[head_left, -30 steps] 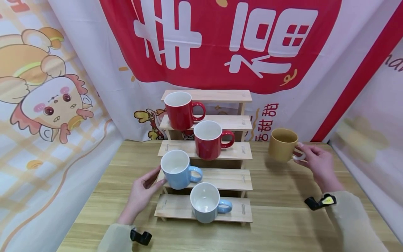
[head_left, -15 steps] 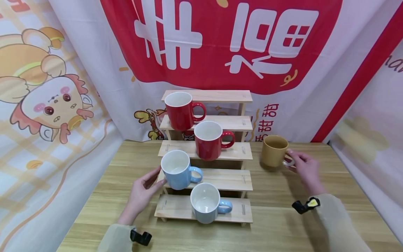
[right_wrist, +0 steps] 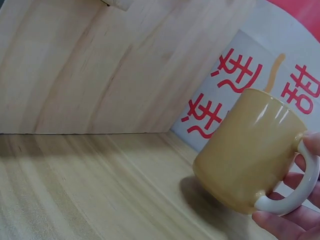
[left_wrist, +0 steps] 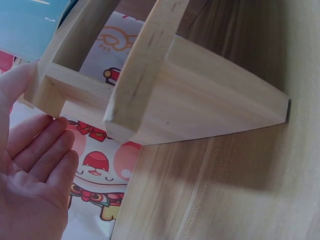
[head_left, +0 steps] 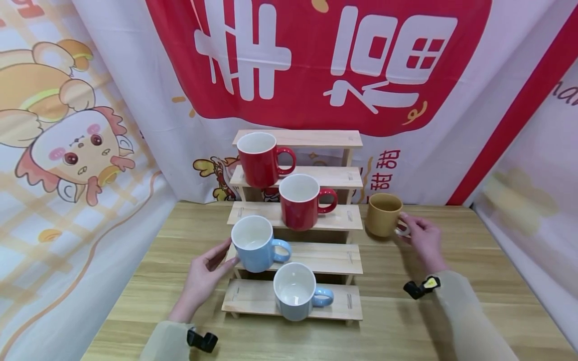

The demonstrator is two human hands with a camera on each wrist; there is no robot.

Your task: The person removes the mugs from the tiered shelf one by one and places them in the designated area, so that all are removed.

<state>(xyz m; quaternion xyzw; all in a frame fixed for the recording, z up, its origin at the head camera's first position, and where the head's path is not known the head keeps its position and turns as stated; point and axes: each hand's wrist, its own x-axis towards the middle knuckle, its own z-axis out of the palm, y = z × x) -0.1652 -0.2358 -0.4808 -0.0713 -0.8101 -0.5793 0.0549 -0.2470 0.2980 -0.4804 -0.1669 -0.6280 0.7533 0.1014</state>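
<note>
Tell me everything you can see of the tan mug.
The tan mug is glossy, apparently ceramic, with a plain cylindrical body, tan interior and contrasting white handle. The right hand grips that handle. The mug is roughly upright, mouth up, beside the right side of the shelf. Its base is close over the table; whether they touch is unclear.

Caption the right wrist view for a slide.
A right hand grips a tan mug by its white handle beside a wooden rack.
</note>
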